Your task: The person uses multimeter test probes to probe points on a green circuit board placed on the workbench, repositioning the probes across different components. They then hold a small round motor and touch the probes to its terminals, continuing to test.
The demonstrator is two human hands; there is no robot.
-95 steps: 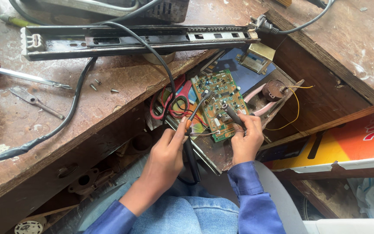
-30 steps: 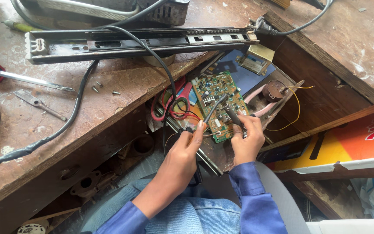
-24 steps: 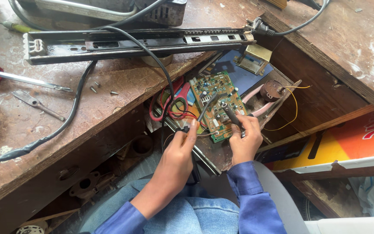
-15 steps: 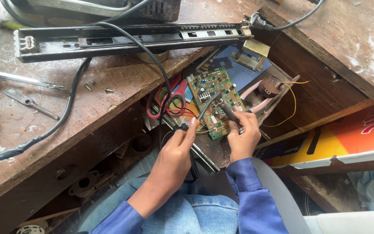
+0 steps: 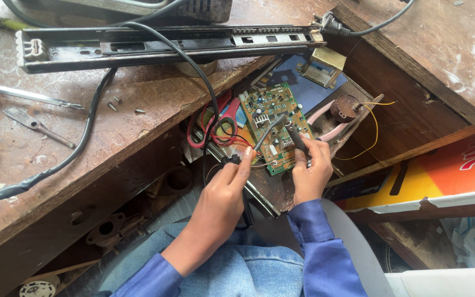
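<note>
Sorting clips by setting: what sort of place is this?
Probably an electronics repair bench: a green circuit board probed by both hands, a screwdriver and loose screws on a worn wooden worktop.

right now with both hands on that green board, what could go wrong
The left hand holds a soldering iron whose black cord loops right beside it; a snag could jerk the tip across the green circuit board. The red and black wires lie close to the tip and might get scorched. The right hand pins a probe-like tool near the same spot, so its fingers risk a burn.
</note>
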